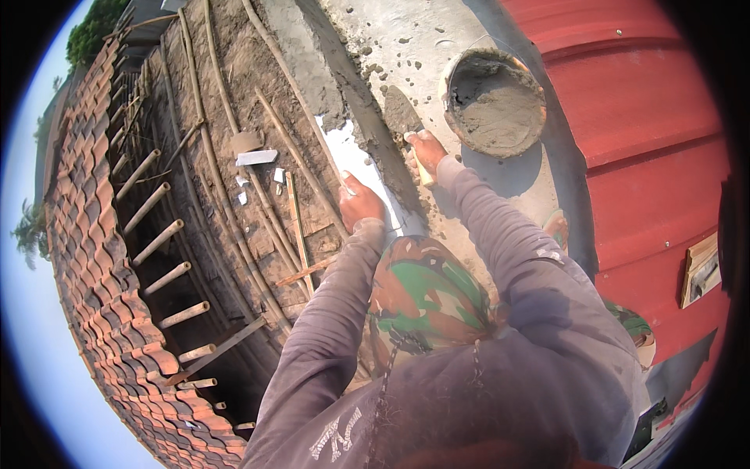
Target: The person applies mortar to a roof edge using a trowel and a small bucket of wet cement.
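My right hand point(426, 152) grips the pale handle of a trowel point(402, 109), its blade smeared with grey mortar and lying over the speckled pale concrete surface. My left hand point(359, 202) is curled on the edge of a white block ledge point(359, 152), whose far part is coated in rough grey mortar point(328, 78). Just right of the trowel is a round bucket point(492, 113) holding wet grey mortar. My knee in camouflage trousers point(426, 289) is against the near end of the ledge, below both hands.
Left of the ledge lies a lower dirt-covered area with bamboo poles point(230, 117) and white scraps point(256, 156). Beyond it are pole ends point(168, 242) under a clay-tile roof edge point(94, 219). Red metal sheeting point(648, 172) borders the right side, with a wooden piece point(699, 266) on it.
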Demonstrator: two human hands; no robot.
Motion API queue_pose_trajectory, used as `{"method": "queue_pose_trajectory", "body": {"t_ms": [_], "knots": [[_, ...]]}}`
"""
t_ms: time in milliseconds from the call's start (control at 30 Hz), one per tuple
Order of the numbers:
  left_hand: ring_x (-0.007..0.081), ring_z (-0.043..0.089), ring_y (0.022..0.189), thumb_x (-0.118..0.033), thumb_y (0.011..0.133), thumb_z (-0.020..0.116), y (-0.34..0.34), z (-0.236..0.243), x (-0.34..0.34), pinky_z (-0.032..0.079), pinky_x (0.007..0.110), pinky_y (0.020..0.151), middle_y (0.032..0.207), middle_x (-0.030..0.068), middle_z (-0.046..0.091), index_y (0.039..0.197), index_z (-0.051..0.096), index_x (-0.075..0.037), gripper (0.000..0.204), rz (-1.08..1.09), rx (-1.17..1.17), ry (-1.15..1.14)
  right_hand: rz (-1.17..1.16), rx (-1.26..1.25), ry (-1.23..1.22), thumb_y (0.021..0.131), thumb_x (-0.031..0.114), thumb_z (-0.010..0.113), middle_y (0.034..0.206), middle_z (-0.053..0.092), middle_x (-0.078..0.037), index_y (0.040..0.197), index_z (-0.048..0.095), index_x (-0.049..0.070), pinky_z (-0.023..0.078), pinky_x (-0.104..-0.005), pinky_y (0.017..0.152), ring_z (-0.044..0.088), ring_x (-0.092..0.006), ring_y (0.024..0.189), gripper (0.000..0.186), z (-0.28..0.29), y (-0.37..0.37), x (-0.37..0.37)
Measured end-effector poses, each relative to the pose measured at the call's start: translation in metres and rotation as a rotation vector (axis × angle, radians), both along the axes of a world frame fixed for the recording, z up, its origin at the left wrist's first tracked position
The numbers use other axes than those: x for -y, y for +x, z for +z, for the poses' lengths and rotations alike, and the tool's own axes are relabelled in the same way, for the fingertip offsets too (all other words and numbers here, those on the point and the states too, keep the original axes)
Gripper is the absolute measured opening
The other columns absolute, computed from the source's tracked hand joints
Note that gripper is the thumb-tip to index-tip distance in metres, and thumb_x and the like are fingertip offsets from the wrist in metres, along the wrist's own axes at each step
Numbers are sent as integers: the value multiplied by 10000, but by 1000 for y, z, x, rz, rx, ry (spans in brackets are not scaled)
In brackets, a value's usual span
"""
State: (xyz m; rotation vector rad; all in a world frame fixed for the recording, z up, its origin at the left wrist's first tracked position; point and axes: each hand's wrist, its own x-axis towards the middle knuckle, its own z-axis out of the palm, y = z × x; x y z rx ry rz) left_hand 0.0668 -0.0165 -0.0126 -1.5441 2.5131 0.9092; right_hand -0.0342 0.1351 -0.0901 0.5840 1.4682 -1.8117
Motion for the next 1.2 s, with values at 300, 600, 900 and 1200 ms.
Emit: {"method": "queue_pose_trajectory", "body": {"t_ms": [300,600,900,1200], "knots": [[530,619,1201,-652,1081,280,-7,14,-7,479,563,1045,1263,304,694,1365,646,-30,776,-13,39,31,90,155,-145,1138,408,393,827,562,-27,1287,671,122,476,-321,528,497,-143,616,426,-79,-53,0],[516,626,1193,-642,1083,286,-4,9,-7,479,565,1035,1263,313,687,1317,675,-22,769,-1,-7,1,159,-14,-159,1092,462,470,744,566,-24,1175,690,88,446,-337,467,499,-146,551,442,-27,-78,20],[501,650,1180,-660,1070,291,-9,19,-10,495,559,1031,1230,284,716,1321,682,-49,768,9,66,21,167,-142,-91,1085,424,495,713,558,-43,1173,657,49,438,-329,422,502,-136,479,417,40,-28,3],[481,637,1236,-641,1070,318,-2,28,-12,489,533,1076,1297,268,699,1375,659,-28,765,52,68,-6,114,-9,-69,1129,403,411,749,534,-28,1147,639,61,440,-314,451,496,-130,524,411,58,51,-33]]}}
